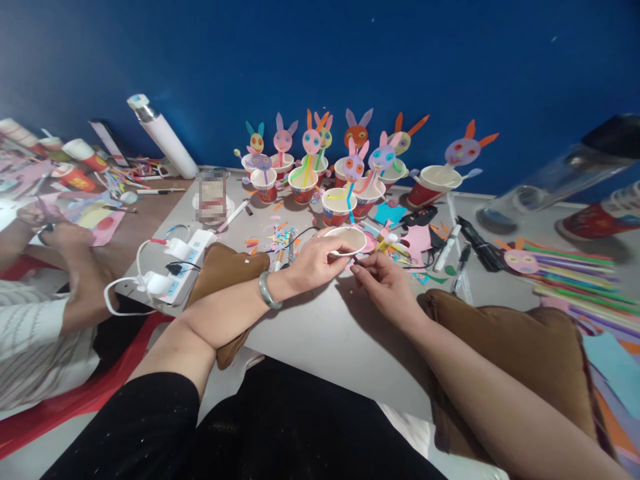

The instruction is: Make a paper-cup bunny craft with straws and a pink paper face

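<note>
Black clothing; left hand gripping white-lined cup; right hand pinched, contents unclear.

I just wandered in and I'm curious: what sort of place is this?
Probably a craft workspace: paper cups with rabbit-eared faces stand on a table, near coloured paper scraps and bright strips.

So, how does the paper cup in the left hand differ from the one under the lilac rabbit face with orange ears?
The held cup is in the left hand; the rabbit cup stands on the table. The rabbit cup has a lilac face above it; the held cup shows none. Both are open and pale inside.
</note>
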{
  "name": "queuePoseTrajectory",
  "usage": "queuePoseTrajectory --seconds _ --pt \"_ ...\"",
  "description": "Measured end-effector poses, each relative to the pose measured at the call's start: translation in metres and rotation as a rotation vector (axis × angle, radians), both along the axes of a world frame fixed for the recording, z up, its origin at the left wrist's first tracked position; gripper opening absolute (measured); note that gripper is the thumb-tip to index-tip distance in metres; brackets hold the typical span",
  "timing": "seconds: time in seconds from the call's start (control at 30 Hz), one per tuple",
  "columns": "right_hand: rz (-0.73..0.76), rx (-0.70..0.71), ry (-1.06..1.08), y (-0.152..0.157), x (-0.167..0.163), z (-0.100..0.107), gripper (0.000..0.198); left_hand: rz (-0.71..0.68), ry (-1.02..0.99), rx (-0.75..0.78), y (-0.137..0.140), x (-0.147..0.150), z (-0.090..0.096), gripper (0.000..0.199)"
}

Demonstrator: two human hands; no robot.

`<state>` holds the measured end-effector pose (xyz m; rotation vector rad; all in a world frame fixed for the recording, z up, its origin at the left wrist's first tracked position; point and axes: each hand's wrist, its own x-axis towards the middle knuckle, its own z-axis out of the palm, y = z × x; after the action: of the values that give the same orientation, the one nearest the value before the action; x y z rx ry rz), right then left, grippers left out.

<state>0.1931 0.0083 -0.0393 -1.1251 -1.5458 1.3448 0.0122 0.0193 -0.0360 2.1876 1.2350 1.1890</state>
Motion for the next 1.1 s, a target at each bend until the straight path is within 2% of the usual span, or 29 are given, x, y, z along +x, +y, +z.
queuePoseTrajectory --seconds 0.1,0.27,0.43,0.63,0.87,1.0,1.1 --pt "-0.016 0.009 0.002 0.001 0.000 0.000 0.043 0.007 0.010 -0.005 0.000 0.000 0.001 0.012" --pt "0.024 -0.052 -0.032 -0.001 0.000 -0.001 0.044 0.003 0.012 -0.014 0.000 0.000 0.002 0.009" --pt "-0.037 0.017 -0.006 -0.001 0.000 -0.003 0.042 0.010 0.017 0.034 0.000 0.000 0.003 0.011" --pt "0.022 -0.090 0.035 0.000 0.000 -0.003 0.040 -0.002 0.003 0.028 0.000 -0.001 0.002 0.010" --pt "-0.011 -0.037 0.010 0.000 0.001 -0.004 0.039 0.005 0.008 0.033 0.001 0.000 0.002 0.010" --pt "0.010 -0.065 0.005 0.000 0.001 -0.004 0.041 0.004 0.004 -0.021 0.002 -0.003 0.006 0.009" --pt "-0.001 -0.055 -0.007 0.000 0.000 -0.005 0.040 -0.004 -0.097 -0.116 0.004 -0.007 0.011 0.012"
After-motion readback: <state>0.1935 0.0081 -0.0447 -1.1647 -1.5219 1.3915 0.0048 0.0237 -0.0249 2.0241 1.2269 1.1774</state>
